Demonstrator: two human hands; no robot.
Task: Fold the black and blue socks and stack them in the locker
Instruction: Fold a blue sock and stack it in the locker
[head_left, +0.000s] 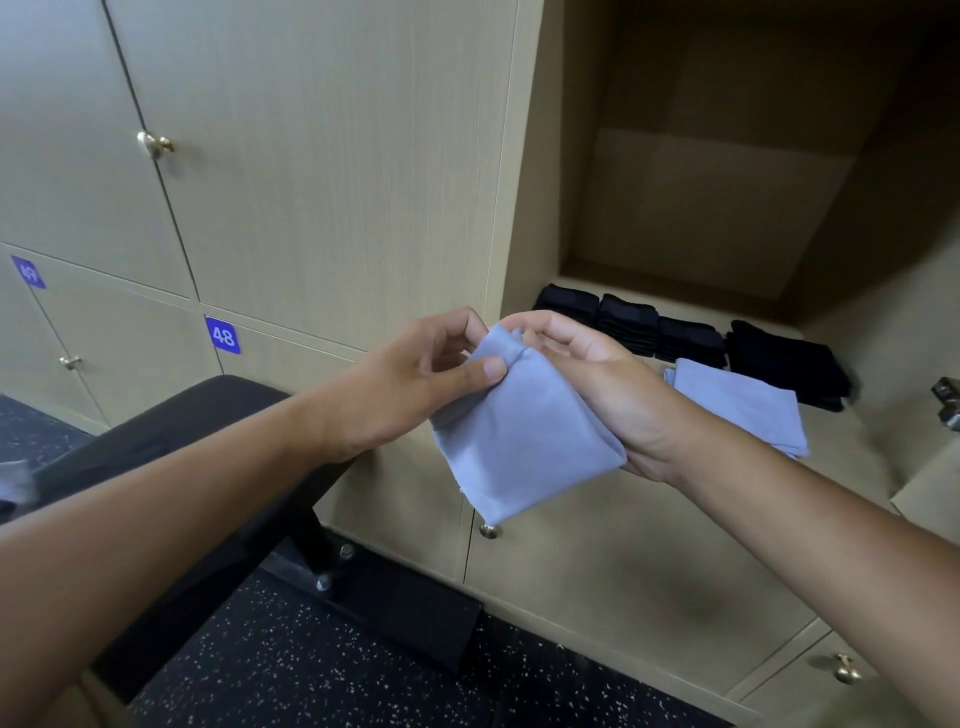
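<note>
Both forearms reach in from the bottom edge. Left hand (415, 379) pinches the folded blue sock (524, 441) at its top edge; right hand (587, 379) cups it from beneath, fingers curled over the same edge. Sock looks flat, pale blue, long axis slanting down-left. Open locker (675, 291) lies right and beyond, right hand nearer. Blue stack (748, 410) sits in front of black sock stacks (691, 340).

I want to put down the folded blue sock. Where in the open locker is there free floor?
The locker floor is bare behind the black sock stacks, toward the back wall. The front is crowded: black stacks in a row, a blue sock stack before them. Both hands, left hand and right hand, hold the blue sock.
</note>
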